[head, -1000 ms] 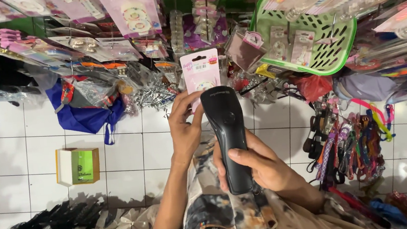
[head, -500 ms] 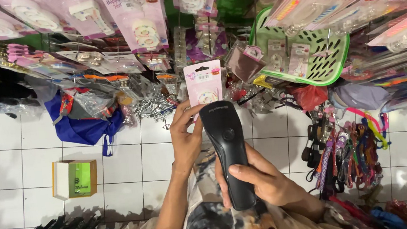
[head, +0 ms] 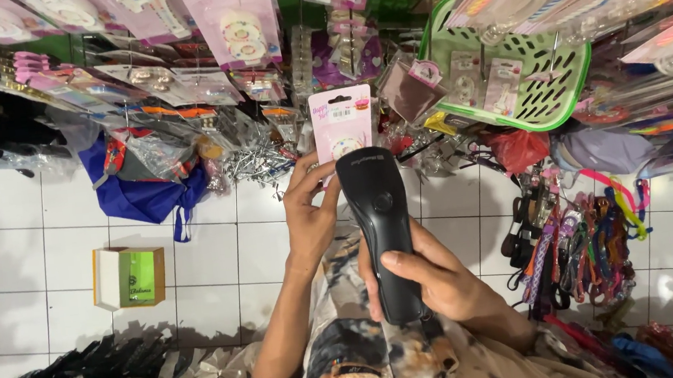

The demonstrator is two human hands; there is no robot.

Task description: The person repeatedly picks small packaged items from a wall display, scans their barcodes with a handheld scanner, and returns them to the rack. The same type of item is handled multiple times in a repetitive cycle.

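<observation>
My left hand pinches a small pink carded packet by its lower edge and holds it upright among the hanging goods. My right hand is wrapped around the grip of a black handheld barcode scanner. The scanner's head points at the packet and covers the packet's lower part. A patterned sleeve or garment shows below both forearms.
A green perforated plastic basket with carded items hangs at upper right. Pink carded packets hang along the top. A blue bag, metal hooks, a small green and white box on white floor tiles, and hanging lanyards surround me.
The view has shifted slightly; the packet and scanner stay together, with the scanner head a little closer over the packet. Both hands keep their hold.
</observation>
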